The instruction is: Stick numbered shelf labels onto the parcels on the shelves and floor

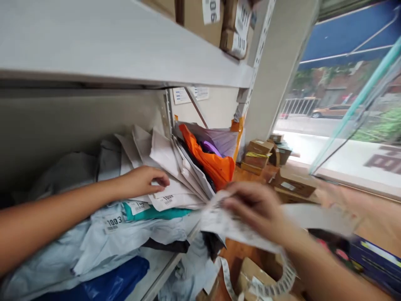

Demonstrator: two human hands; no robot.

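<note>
My left hand (pixel 145 182) is over the white mailer envelopes (pixel 175 179), its fingers loosely curled and the thumb apart from them, with nothing visible between. Just below it, a label reading about 1006 (pixel 167 200) is stuck on the front envelope; its last digit is not sharp. In my right hand (pixel 253 207), smeared by motion, is a long strip of white printed labels (pixel 227 219) that trails down in a curl of barcodes. A teal mailer bag (pixel 156 213) and a pale bag labelled 1003 (pixel 112 223) lie nearer to me.
Above is a white shelf beam (pixel 140 50) with numbered cardboard boxes (pixel 203 21). An orange bag (pixel 213 163) stands at the shelf's far end. A blue bag (pixel 119 276) lies low at front. More boxes (pixel 258 152) sit on the floor by the window.
</note>
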